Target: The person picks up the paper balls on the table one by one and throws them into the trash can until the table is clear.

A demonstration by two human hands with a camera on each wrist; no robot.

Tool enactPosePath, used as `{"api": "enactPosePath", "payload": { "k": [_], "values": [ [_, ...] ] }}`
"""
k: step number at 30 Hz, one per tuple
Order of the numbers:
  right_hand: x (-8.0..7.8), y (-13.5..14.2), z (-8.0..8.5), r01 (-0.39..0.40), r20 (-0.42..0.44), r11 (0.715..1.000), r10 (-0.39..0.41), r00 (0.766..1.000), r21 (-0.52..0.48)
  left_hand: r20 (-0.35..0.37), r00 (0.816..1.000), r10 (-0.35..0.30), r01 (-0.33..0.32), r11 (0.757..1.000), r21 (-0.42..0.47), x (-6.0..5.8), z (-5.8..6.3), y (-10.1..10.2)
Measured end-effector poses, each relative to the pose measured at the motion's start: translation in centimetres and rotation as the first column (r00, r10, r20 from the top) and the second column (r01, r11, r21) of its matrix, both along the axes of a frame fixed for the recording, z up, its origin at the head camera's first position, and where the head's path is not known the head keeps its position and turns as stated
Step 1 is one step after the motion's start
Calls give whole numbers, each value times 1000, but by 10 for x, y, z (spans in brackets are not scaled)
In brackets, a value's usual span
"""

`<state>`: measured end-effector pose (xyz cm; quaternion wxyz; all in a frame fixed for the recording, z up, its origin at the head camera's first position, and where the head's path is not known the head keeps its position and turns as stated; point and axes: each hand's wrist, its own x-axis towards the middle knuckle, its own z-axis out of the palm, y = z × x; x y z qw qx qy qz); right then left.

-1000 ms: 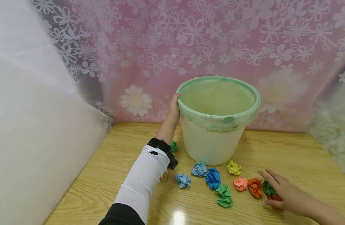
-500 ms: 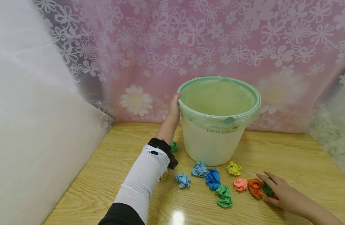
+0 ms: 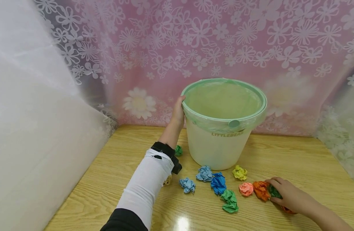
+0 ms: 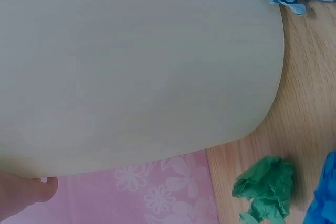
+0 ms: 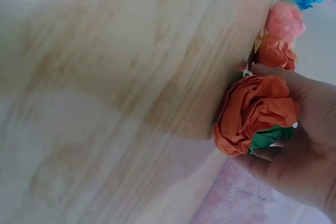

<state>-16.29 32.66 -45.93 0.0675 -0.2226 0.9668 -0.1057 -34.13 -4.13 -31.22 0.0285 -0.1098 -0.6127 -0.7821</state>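
Observation:
My left hand (image 3: pixel 178 115) holds the left side of a pale bucket (image 3: pixel 218 147) at its green rim, thumb at the top edge. A green bag lines the bucket. On the right, my right hand (image 3: pixel 293 196) pinches a dark green crumpled paper ball (image 3: pixel 274 192) between thumb and fingers, low over the table. An orange-red paper ball (image 5: pixel 254 111) lies right beside it, partly covering the green one in the right wrist view. Another orange paper ball (image 3: pixel 261 191) touches or nearly touches the green one on its left.
Crumpled paper balls lie before the bucket: pink (image 3: pixel 246 189), yellow (image 3: pixel 240 173), green (image 3: pixel 230 201), dark blue (image 3: pixel 218 183) and light blue (image 3: pixel 187 185). One green ball (image 3: pixel 178 150) and a tan ball (image 3: pixel 167 180) are partly behind my left arm. A flowered curtain (image 3: pixel 154 64) hangs behind.
My right hand has drawn its fingers in around the dark green paper ball, and an orange-red ball now shows below the hand. My left hand and the bucket stay put.

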Motion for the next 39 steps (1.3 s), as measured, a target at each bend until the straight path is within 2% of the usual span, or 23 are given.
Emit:
{"api": "enactPosePath", "payload": {
  "k": [7, 11, 16, 21, 28, 35, 39],
  "values": [
    [-5, 3, -4, -18, -27, 1000, 18, 999, -10, 2, 1000, -1, 1, 1000, 2, -1, 0, 0],
    [-11, 7, -4, -19, 14, 999, 19, 1000, -36, -1, 1000, -8, 8, 1000, 4, -1, 1, 0],
    [-18, 10, 3, -16, 82, 998, 21, 996, -56, 4, 1000, -9, 9, 1000, 6, -1, 2, -1],
    [-20, 16, 8, -69, 52, 992, 75, 996, -101, 5, 1000, -4, 4, 1000, -1, -1, 0, 0],
    [-21, 18, 17, -95, 54, 987, 103, 993, -126, 13, 1000, -2, 2, 1000, 8, 0, 0, -1],
    [-27, 22, 30, -49, 163, 991, 70, 984, -127, 0, 1000, -11, 11, 1000, 5, -1, 0, -1],
    [-30, 24, 38, -47, 177, 990, 70, 982, -130, -5, 1000, -17, 17, 1000, 10, -2, 0, -1]
  ]
}}
